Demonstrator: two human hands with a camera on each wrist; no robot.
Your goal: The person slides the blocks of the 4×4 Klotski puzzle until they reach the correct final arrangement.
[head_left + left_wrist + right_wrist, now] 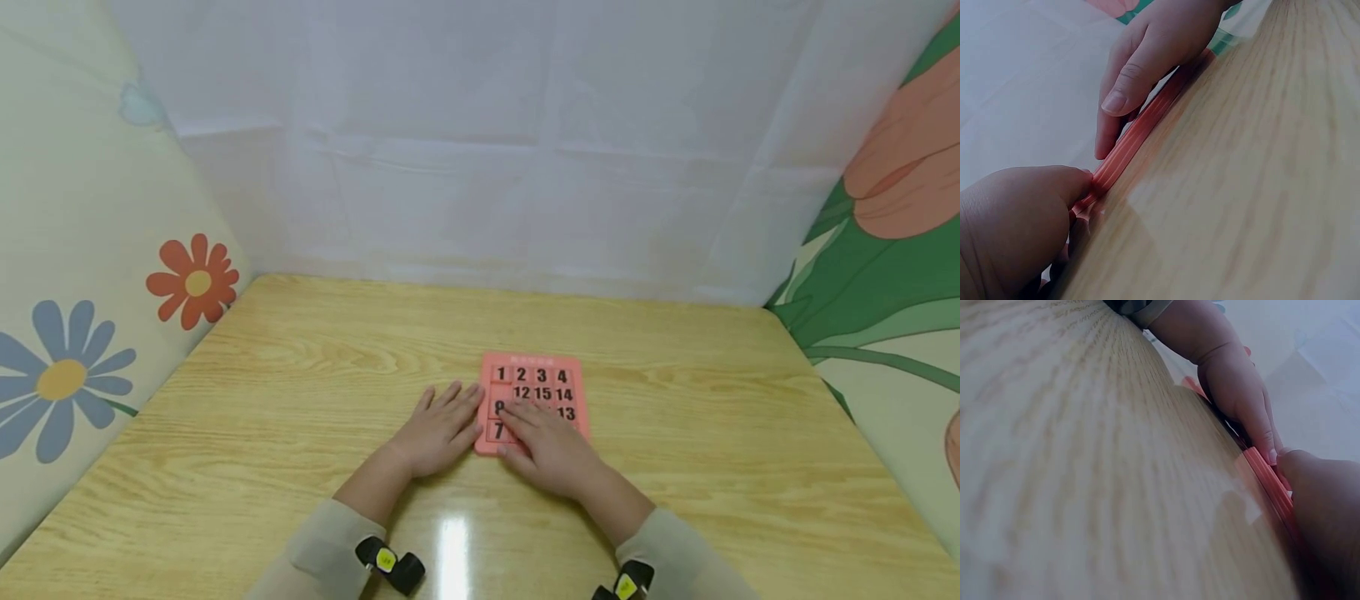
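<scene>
A pink sliding number puzzle (pixel 532 360) lies flat on the table, its top row reading 1, 2, 3, 4. Below the 1, a slot shows no number. My left hand (pixel 438 429) lies at the puzzle's left side with fingers extended, and its thumb meets the frame in the left wrist view. Over the lower tiles is my right hand (pixel 555 450), its fingertips on or just above them, covering several numbers. In the right wrist view the puzzle's pink edge (pixel 1266 475) runs beneath both hands. Neither hand grips anything.
The wood-grain table (pixel 300 367) extends around the puzzle. A white cloth (pixel 480 167) hangs behind it. Flower-printed panels stand along the left (pixel 90 208) and right (pixel 900 275) sides. Black wrist devices with yellow labels sit on both sleeves.
</scene>
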